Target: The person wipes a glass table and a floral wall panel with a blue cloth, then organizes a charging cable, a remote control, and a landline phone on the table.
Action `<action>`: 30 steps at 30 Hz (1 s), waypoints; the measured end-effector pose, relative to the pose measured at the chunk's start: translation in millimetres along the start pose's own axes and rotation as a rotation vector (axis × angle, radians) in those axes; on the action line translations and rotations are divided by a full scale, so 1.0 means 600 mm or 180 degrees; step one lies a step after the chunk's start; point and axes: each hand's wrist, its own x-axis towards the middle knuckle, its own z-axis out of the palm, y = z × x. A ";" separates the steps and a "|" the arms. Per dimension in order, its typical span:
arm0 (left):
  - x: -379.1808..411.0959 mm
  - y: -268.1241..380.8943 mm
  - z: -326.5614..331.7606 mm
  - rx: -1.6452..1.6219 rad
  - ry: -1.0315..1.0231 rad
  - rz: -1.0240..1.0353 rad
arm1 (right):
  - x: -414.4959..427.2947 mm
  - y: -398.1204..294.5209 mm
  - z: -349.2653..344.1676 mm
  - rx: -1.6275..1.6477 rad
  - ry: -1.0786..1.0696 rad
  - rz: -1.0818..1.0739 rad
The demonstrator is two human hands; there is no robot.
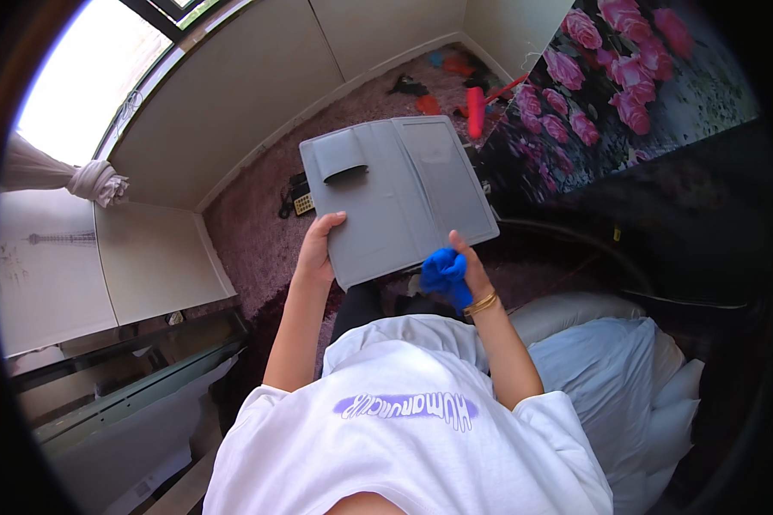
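A grey folder-like case [380,219] lies opened flat before me, tilted, with a rounded pocket at its upper left and a framed panel along its right side. My left hand [320,248] grips its left edge, thumb on the upper face and fingers hidden beneath. At the lower right edge is my right hand [477,270], its thumb extended by the case. A crumpled blue cloth [444,273] is bunched in that hand. Whether the right fingers also clasp the case from below cannot be seen.
Beyond the case, a telephone-like device with a keypad [303,203] sits on the purplish carpet [257,187]. A bright pink object [475,112] stands near a rose-print panel [592,96]. White bedding [592,360] is heaped at my right; a glass-topped piece of furniture [148,367] is at left.
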 end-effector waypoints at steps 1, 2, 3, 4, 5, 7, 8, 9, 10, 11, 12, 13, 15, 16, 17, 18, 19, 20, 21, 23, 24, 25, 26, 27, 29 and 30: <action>0.010 -0.012 -0.001 0.0044 0.0027 -0.0040 | 0.007 0.009 0.007 -0.0584 0.0288 -0.0102; 0.016 -0.024 0.002 -0.0004 0.0008 -0.0093 | 0.008 0.015 0.015 -0.0251 0.0226 -0.0093; 0.023 -0.031 0.004 -0.0056 -0.0021 -0.0198 | 0.001 0.012 0.040 0.0085 0.0173 -0.0074; 0.030 -0.037 0.003 -0.0111 -0.0053 -0.0305 | -0.003 0.011 0.052 0.0421 0.0127 -0.0054; 0.044 -0.046 -0.007 -0.0128 -0.0059 -0.0448 | 0.008 0.023 0.026 0.0521 0.0103 -0.0043; 0.068 -0.070 -0.037 -0.0192 -0.0046 -0.0703 | 0.004 0.026 0.018 0.0931 -0.0135 -0.0102; 0.075 -0.087 -0.048 -0.0290 -0.0049 -0.0832 | -0.001 0.028 0.013 0.1136 -0.0236 -0.0124; 0.080 -0.102 -0.046 -0.0280 -0.0022 -0.0824 | -0.004 0.028 0.003 0.1307 -0.0145 -0.0090; 0.083 -0.116 -0.045 -0.0266 0.0005 -0.0819 | -0.009 0.032 -0.004 0.1089 0.0274 -0.0093; 0.092 -0.132 -0.049 -0.0125 0.0200 -0.0963 | -0.017 0.039 -0.012 0.0860 0.0692 -0.0097; 0.103 -0.154 -0.057 0.0059 0.0216 -0.1018 | -0.022 0.044 -0.024 0.0612 0.1100 -0.0119; 0.117 -0.179 -0.066 0.0041 0.0274 -0.1020 | -0.021 0.061 -0.054 0.0229 0.1481 -0.0171; 0.145 -0.231 -0.098 -0.0009 0.0518 -0.1219 | -0.024 0.093 -0.097 -0.0384 0.1990 -0.0167; 0.149 -0.238 -0.089 -0.0032 0.0880 -0.1299 | -0.021 0.104 -0.111 -0.0323 0.2033 -0.0256; 0.163 -0.260 -0.110 -0.0099 0.0927 -0.1166 | -0.024 0.112 -0.124 -0.0245 0.2027 -0.0242; 0.184 -0.294 -0.152 -0.0188 0.1029 -0.1042 | -0.020 0.121 -0.127 -0.0170 0.2023 -0.0165; 0.201 -0.320 -0.181 -0.0253 0.1048 -0.0911 | -0.020 0.125 -0.128 -0.0148 0.2180 -0.0103; 0.221 -0.342 -0.206 0.0853 0.1281 -0.0398 | -0.018 0.130 -0.130 -0.0113 0.2255 -0.0071; 0.235 -0.351 -0.213 0.1970 0.1470 0.0120 | -0.017 0.133 -0.130 -0.0072 0.2337 -0.0117; 0.255 -0.365 -0.229 0.4401 0.1605 0.0848 | -0.015 0.137 -0.133 -0.0025 0.2472 -0.0161; 0.266 -0.370 -0.228 0.4710 0.1677 0.0936 | -0.016 0.137 -0.136 -0.0026 0.2531 -0.0183; 0.275 -0.375 -0.226 0.5024 0.1749 0.1026 | -0.015 0.136 -0.138 -0.0023 0.2587 -0.0205; 0.283 -0.380 -0.226 0.5342 0.1820 0.1118 | -0.012 0.139 -0.138 0.0053 0.2608 -0.0277; 0.293 -0.384 -0.231 0.5523 0.1885 0.1193 | -0.010 0.139 -0.132 0.0120 0.2619 -0.0355; 0.300 -0.396 -0.244 0.5679 0.2050 0.0943 | -0.005 0.142 -0.129 0.0212 0.2635 -0.0422; 0.301 -0.399 -0.236 0.5744 0.2098 0.0821 | -0.009 0.139 -0.129 0.0228 0.2668 -0.0440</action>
